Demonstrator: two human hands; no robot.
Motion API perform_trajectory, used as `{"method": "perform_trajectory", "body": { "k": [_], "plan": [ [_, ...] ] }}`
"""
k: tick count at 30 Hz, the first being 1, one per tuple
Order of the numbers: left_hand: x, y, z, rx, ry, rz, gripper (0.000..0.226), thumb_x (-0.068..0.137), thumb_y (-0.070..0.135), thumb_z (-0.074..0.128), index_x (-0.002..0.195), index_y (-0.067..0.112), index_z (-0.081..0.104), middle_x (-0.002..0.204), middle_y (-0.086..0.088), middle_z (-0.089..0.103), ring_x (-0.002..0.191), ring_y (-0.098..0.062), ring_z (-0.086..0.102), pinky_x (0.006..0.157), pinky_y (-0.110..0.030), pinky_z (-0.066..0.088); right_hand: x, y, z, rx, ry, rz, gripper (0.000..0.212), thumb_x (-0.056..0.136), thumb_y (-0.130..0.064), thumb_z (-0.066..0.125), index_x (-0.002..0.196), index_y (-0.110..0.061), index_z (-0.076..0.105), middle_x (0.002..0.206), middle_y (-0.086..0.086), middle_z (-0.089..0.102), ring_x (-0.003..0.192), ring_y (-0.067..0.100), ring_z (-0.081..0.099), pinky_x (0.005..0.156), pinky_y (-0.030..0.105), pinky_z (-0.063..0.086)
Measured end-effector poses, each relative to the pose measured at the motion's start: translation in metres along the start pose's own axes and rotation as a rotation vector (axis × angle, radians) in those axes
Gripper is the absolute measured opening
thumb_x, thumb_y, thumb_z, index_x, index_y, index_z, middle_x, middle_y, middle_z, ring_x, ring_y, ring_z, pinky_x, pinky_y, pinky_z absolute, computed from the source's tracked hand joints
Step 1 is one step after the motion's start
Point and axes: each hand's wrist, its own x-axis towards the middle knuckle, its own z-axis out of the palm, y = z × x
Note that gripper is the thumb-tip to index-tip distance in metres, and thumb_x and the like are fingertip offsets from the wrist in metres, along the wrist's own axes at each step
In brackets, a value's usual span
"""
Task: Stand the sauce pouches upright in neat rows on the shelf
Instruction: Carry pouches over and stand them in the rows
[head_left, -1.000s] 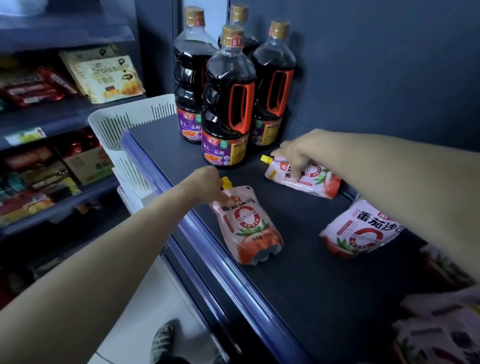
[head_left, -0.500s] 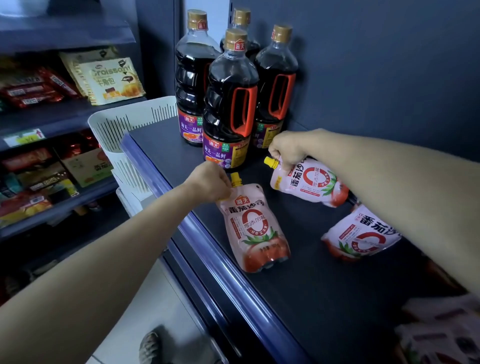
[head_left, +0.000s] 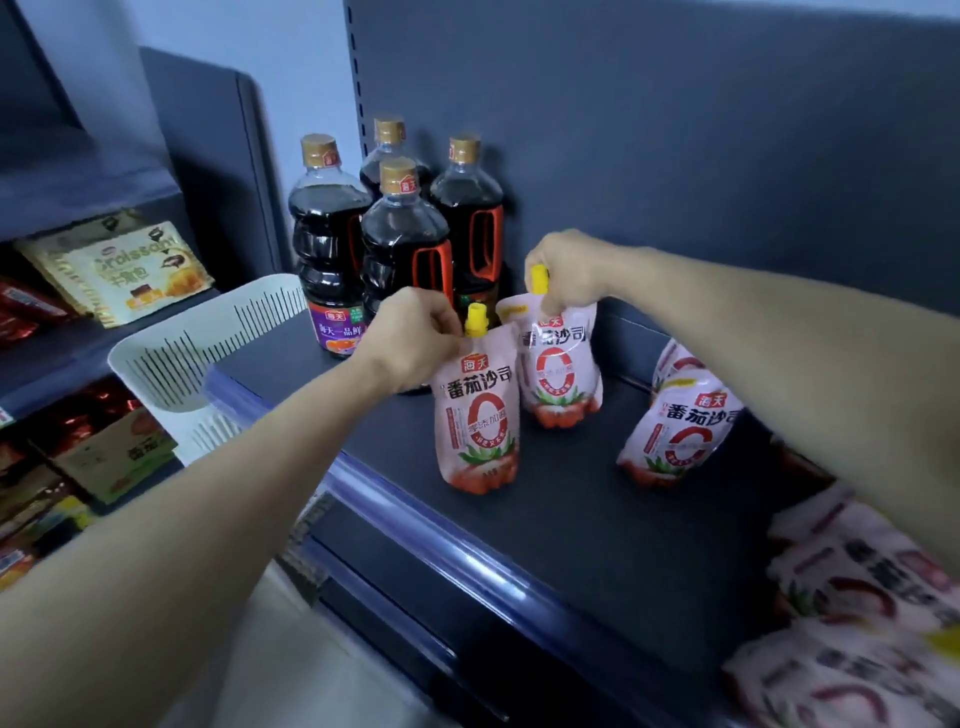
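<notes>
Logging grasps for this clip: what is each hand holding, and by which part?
Left hand pinches the front white-and-red sauce pouch at its top corner beside the yellow spout. Right hand grips the rear matching pouch at its top by the spout.

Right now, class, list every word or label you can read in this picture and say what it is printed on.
"海天" and "番茄沙司": front pouch, held at the top by the left hand.
"番茄沙司": rear pouch, in the right hand.
"海天", "番茄沙司": leaning pouch.
"海天", "一品鲜": soy sauce bottle label.
"Croissant": snack bag.
Smaller print and the pouches at lower right: too blurred.
</notes>
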Motion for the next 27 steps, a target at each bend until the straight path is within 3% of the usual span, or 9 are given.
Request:
{"method": "perform_trajectory", "body": {
  "k": [5, 11, 13, 17, 19, 20, 22, 25, 27],
  "plan": [
    [0.002, -0.003, -0.015, -0.002, -0.084, 0.11, 0.025, 0.076, 0.006, 0.07, 0.061, 0.018, 0.055, 0.063, 0.005, 0.057, 0.058, -0.008, 0.051, 0.052, -0.017, 0.039, -0.022, -0.014, -0.005, 0.074, -0.016, 0.132, 0.013, 0.075, -0.013, 0.073, 0.086, -0.009, 0.067, 0.083, 0.01, 0.064, 0.072, 0.024, 0.054, 0.051, 0.024, 0.037],
    [0.002, -0.018, -0.024, 0.026, -0.294, 0.149, 0.006, 0.078, 0.008, 0.069, 0.073, 0.009, 0.066, 0.068, -0.002, 0.059, 0.065, -0.012, 0.051, 0.062, -0.024, 0.042, -0.047, -0.031, -0.001, 0.115, 0.002, 0.275, 0.032, 0.084, -0.017, 0.066, 0.113, -0.002, 0.066, 0.116, 0.019, 0.066, 0.099, 0.033, 0.061, 0.077, 0.033, 0.048],
    [0.002, -0.023, -0.025, 0.025, -0.311, 0.168, 0.008, 0.078, 0.01, 0.069, 0.07, 0.006, 0.067, 0.064, -0.002, 0.056, 0.059, -0.01, 0.047, 0.056, -0.024, 0.039, -0.055, -0.038, 0.002, 0.1, -0.002, 0.325, 0.035, 0.089, -0.02, 0.059, 0.113, 0.006, 0.064, 0.12, 0.024, 0.063, 0.112, 0.039, 0.058, 0.087, 0.04, 0.05],
    [0.005, -0.027, -0.026, 0.022, -0.316, 0.211, 0.013, 0.078, 0.012, 0.071, 0.071, 0.001, 0.07, 0.056, 0.0, 0.054, 0.048, -0.004, 0.042, 0.047, -0.019, 0.035, -0.073, -0.049, 0.003, 0.082, 0.007, 0.395, 0.034, 0.09, -0.016, 0.058, 0.111, 0.01, 0.064, 0.119, 0.027, 0.063, 0.113, 0.04, 0.058, 0.083, 0.042, 0.051],
    [0.006, -0.027, -0.025, -0.013, -0.33, 0.202, 0.014, 0.078, 0.011, 0.071, 0.067, 0.003, 0.07, 0.044, 0.009, 0.053, 0.036, 0.0, 0.043, 0.038, -0.012, 0.033, -0.085, -0.054, 0.001, 0.09, 0.0, 0.426, 0.034, 0.091, -0.014, 0.056, 0.114, 0.011, 0.063, 0.121, 0.027, 0.061, 0.106, 0.041, 0.06, 0.086, 0.041, 0.05],
    [0.005, -0.027, -0.023, -0.032, -0.344, 0.196, 0.017, 0.078, 0.01, 0.071, 0.062, 0.006, 0.068, 0.036, 0.011, 0.049, 0.031, 0.001, 0.041, 0.033, -0.009, 0.029, -0.093, -0.056, -0.001, 0.093, -0.002, 0.452, 0.035, 0.092, -0.015, 0.055, 0.114, 0.01, 0.062, 0.121, 0.027, 0.061, 0.091, 0.039, 0.061, 0.081, 0.036, 0.052],
    [0.002, -0.025, -0.02, -0.04, -0.367, 0.211, 0.024, 0.077, 0.011, 0.071, 0.054, 0.014, 0.065, 0.033, 0.013, 0.049, 0.032, 0.002, 0.043, 0.033, -0.008, 0.028, -0.11, -0.056, -0.003, 0.081, 0.001, 0.495, 0.035, 0.092, -0.019, 0.054, 0.114, 0.006, 0.064, 0.118, 0.024, 0.064, 0.067, 0.023, 0.051, 0.071, 0.025, 0.054],
    [-0.003, -0.02, -0.012, -0.034, -0.385, 0.26, 0.019, 0.076, 0.014, 0.073, 0.058, 0.015, 0.069, 0.056, 0.003, 0.062, 0.054, -0.006, 0.051, 0.05, -0.016, 0.039, -0.13, -0.05, -0.004, 0.037, -0.048, 0.537, 0.034, 0.091, -0.027, 0.056, 0.109, -0.001, 0.068, 0.117, 0.018, 0.066, 0.091, 0.022, 0.057, 0.095, 0.04, 0.052],
    [-0.009, -0.015, -0.006, -0.035, -0.394, 0.28, 0.013, 0.076, 0.015, 0.074, 0.063, 0.014, 0.071, 0.065, -0.005, 0.066, 0.059, -0.011, 0.052, 0.058, -0.021, 0.042, -0.144, -0.047, -0.004, 0.054, -0.074, 0.577, 0.036, 0.092, -0.031, 0.054, 0.11, -0.003, 0.068, 0.123, 0.015, 0.062, 0.115, 0.027, 0.053, 0.097, 0.035, 0.047]
  ]
}}
